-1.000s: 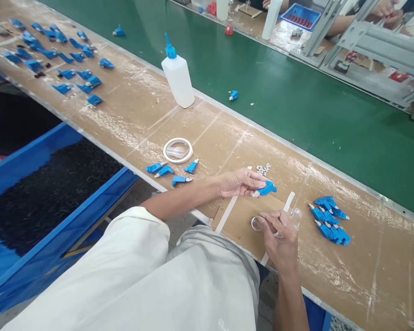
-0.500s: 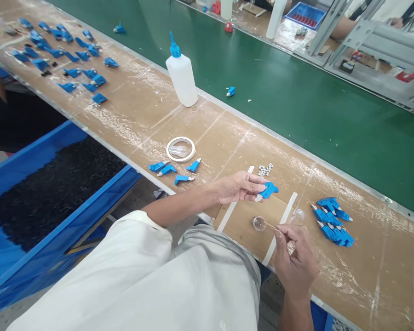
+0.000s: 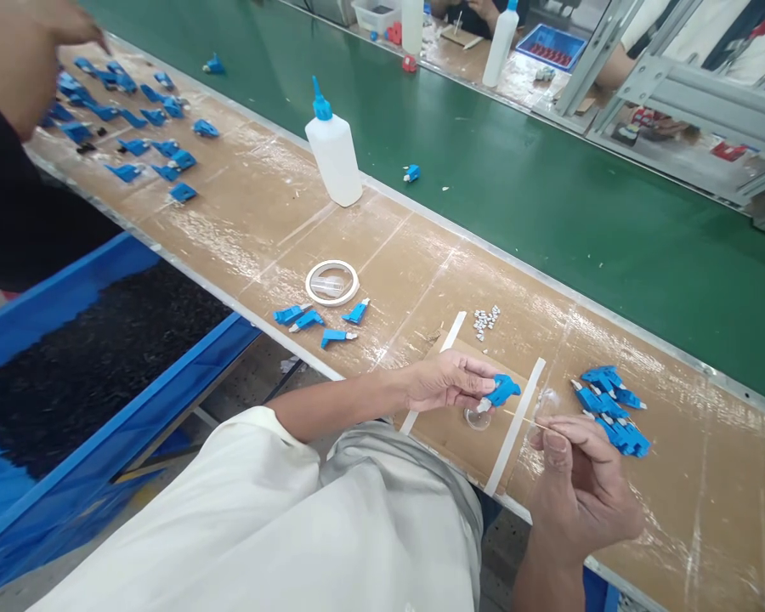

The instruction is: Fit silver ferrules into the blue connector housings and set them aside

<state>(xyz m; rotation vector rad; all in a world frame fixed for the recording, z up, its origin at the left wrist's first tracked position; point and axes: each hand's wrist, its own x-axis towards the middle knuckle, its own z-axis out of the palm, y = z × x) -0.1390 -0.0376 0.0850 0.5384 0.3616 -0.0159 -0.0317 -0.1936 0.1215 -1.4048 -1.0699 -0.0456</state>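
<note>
My left hand [image 3: 446, 380] pinches a small blue plastic connector [image 3: 501, 390] just above a small clear round dish [image 3: 478, 417] on the brown bench. My right hand [image 3: 580, 484] is closed on a thin stick [image 3: 516, 416] whose tip points left at the connector's white end. A pile of several blue connectors [image 3: 612, 412] lies right of my right hand. A cluster of tiny white-grey parts [image 3: 486, 320] sits just beyond my left hand. White tape strips [image 3: 516, 425] frame a cardboard patch under the dish.
A white glue bottle with a blue nozzle [image 3: 332, 153] stands at the bench's far edge beside the green conveyor belt [image 3: 548, 178]. A tape ring [image 3: 331, 282] and several blue connectors [image 3: 312, 319] lie to the left. Another person's arm [image 3: 13, 59] reaches over many blue connectors [image 3: 127, 127]. A blue bin [image 3: 89, 357] sits below left.
My right hand drew back to the right from the dish and now points the stick at the connector. My left hand brought the connector down over the dish. Another person's arm entered at top left.
</note>
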